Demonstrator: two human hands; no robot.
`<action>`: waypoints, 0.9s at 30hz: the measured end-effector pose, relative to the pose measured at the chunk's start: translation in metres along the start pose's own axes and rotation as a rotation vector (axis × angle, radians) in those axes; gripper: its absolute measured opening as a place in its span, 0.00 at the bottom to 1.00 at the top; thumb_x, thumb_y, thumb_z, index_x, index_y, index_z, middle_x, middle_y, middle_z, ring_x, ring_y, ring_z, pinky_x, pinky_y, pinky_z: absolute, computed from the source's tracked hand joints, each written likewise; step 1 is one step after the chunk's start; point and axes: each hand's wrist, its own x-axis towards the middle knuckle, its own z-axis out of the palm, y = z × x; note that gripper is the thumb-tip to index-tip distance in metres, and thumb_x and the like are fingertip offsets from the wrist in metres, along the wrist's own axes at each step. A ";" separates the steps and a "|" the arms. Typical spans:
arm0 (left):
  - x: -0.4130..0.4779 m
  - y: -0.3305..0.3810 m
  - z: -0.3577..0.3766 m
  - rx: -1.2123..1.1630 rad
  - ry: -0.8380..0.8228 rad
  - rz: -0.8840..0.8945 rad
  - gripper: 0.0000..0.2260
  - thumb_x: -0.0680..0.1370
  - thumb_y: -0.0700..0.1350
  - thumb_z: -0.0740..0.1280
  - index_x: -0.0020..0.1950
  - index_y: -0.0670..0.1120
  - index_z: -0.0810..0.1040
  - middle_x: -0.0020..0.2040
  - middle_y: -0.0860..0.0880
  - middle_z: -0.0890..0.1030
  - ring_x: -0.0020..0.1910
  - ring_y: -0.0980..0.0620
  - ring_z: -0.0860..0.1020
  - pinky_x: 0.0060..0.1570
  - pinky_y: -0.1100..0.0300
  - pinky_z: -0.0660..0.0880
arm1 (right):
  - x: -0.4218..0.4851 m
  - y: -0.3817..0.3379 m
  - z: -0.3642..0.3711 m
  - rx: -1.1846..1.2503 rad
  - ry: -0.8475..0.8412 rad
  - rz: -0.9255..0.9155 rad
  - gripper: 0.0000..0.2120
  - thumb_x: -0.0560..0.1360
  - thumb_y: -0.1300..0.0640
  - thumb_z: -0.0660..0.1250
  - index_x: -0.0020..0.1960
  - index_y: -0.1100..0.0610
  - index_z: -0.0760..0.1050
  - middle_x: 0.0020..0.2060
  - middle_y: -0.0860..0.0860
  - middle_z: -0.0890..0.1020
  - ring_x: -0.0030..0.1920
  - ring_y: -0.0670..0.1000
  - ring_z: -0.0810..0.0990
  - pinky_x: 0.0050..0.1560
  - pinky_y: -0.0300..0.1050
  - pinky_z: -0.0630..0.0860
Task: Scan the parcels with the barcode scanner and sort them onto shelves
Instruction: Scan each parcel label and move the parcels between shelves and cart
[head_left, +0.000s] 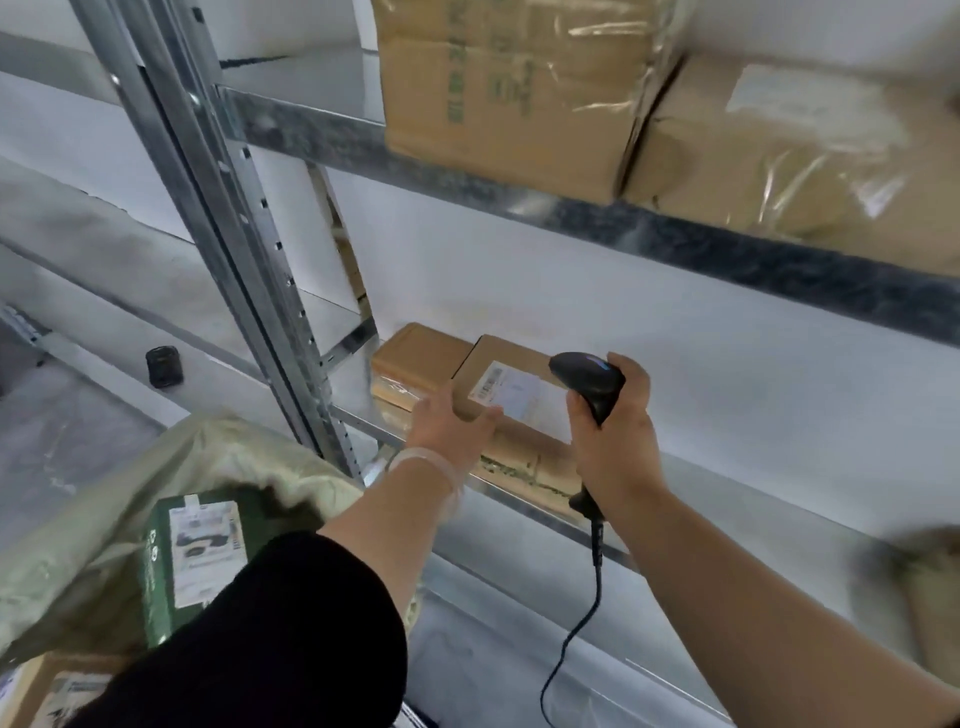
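Left hand curls round the near corner of the brown parcel, steadying it label-up on other cartons on the middle shelf. I judge that grip keeps the label flat for the barcode scanner. My right hand grips the scanner's handle, its head tipped down just beside the label. 2 bigger boxes sit on the shelf above. Down left, a green parcel waits in the sack.
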 end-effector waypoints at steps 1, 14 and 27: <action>0.001 -0.001 0.005 0.018 0.011 -0.015 0.36 0.74 0.61 0.70 0.77 0.53 0.60 0.71 0.47 0.67 0.66 0.44 0.71 0.65 0.47 0.72 | 0.004 0.002 -0.004 -0.009 0.002 0.002 0.21 0.79 0.51 0.61 0.67 0.38 0.56 0.54 0.49 0.78 0.46 0.53 0.80 0.43 0.48 0.76; 0.010 -0.009 0.004 0.041 -0.032 0.033 0.39 0.73 0.53 0.75 0.78 0.54 0.59 0.71 0.49 0.63 0.69 0.46 0.67 0.70 0.50 0.68 | 0.036 0.015 -0.039 -0.117 -0.061 0.008 0.23 0.79 0.50 0.61 0.69 0.39 0.54 0.50 0.48 0.77 0.44 0.53 0.79 0.45 0.51 0.78; -0.021 -0.022 0.050 -0.571 0.004 -0.285 0.45 0.69 0.58 0.75 0.75 0.71 0.47 0.72 0.53 0.67 0.70 0.44 0.67 0.64 0.30 0.68 | 0.037 0.030 -0.039 -0.289 -0.158 -0.041 0.23 0.80 0.50 0.61 0.71 0.44 0.56 0.53 0.47 0.74 0.50 0.53 0.76 0.47 0.46 0.73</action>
